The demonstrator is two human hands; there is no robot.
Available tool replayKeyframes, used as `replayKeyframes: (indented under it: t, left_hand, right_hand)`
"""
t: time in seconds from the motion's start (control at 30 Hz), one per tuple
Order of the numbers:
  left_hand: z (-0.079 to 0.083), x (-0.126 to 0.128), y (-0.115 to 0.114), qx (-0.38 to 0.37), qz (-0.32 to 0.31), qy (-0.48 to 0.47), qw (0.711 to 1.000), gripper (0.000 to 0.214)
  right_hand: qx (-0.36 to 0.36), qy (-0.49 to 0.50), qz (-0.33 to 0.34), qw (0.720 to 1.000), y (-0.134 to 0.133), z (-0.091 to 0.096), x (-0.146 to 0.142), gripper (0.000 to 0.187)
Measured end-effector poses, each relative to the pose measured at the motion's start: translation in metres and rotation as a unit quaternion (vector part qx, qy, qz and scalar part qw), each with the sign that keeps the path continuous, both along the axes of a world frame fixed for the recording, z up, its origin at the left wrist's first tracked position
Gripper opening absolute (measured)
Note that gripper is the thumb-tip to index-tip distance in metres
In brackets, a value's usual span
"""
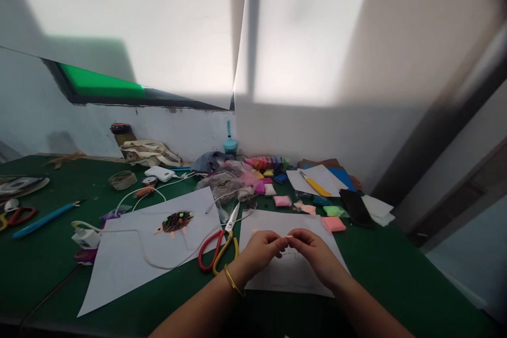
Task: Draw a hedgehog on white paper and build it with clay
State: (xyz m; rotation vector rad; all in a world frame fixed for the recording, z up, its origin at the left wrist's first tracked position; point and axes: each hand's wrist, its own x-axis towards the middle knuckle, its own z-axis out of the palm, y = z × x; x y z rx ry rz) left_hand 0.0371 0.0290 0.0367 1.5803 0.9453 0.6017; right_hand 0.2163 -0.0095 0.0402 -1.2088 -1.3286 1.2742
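Note:
My left hand (pixel 264 247) and my right hand (pixel 311 253) meet over a white sheet of paper (pixel 261 277), fingertips closed together. Between them is a small pale pink piece of modelling clay (pixel 289 237), mostly hidden by the fingers. A pencil outline (pixel 293 255) shows on the sheet below. Another pale pink bit (pixel 255 232) lies beside my left hand. To the left, scissors with red and yellow handles (pixel 216 250) lie between this sheet and a second paper (pixel 119 269), which bears a dark hedgehog figure (pixel 177 221) with green and orange dots.
Behind the hands lie a pink clay packet (pixel 282 201), a salmon one (pixel 334 224), a green one (pixel 335 212), a yellow utility knife (pixel 317 185) and a black phone (pixel 356 208). A white cable (pixel 144 253) crosses the left paper. Crumpled plastic bags (pixel 225 182) sit mid-table.

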Motion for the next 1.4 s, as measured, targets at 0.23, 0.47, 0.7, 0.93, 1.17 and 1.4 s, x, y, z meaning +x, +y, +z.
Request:
replayKeyframes:
  t: [0.23, 0.47, 0.7, 0.93, 1.17, 1.4]
  left_hand:
    - [-0.007, -0.014, -0.009, 0.254, 0.049, 0.178, 0.949, 0.026]
    - [-0.035, -0.015, -0.025, 0.359, -0.002, 0.298, 0.884, 0.016]
    - [-0.036, -0.014, -0.026, 0.395, 0.001, 0.316, 0.863, 0.008]
    - [-0.033, -0.013, -0.029, 0.399, 0.002, 0.323, 0.858, 0.013]
    - [-0.032, -0.013, -0.029, 0.400, -0.005, 0.327, 0.856, 0.011]
    - [-0.031, -0.010, -0.030, 0.403, -0.008, 0.332, 0.853, 0.030]
  right_hand:
    - [0.001, -0.129, -0.040, 0.991, 0.011, -0.022, 0.015, 0.030]
    - [0.033, -0.298, -0.023, 0.954, 0.015, -0.037, 0.009, 0.018]
    - [0.084, -0.402, -0.023, 0.912, 0.021, -0.040, 0.006, 0.017]
    - [0.101, -0.441, -0.038, 0.891, 0.019, -0.038, 0.001, 0.016]
    - [0.122, -0.435, -0.029, 0.892, 0.016, -0.036, 0.004, 0.023]
    - [0.144, -0.419, -0.006, 0.896, 0.012, -0.037, 0.011, 0.029]
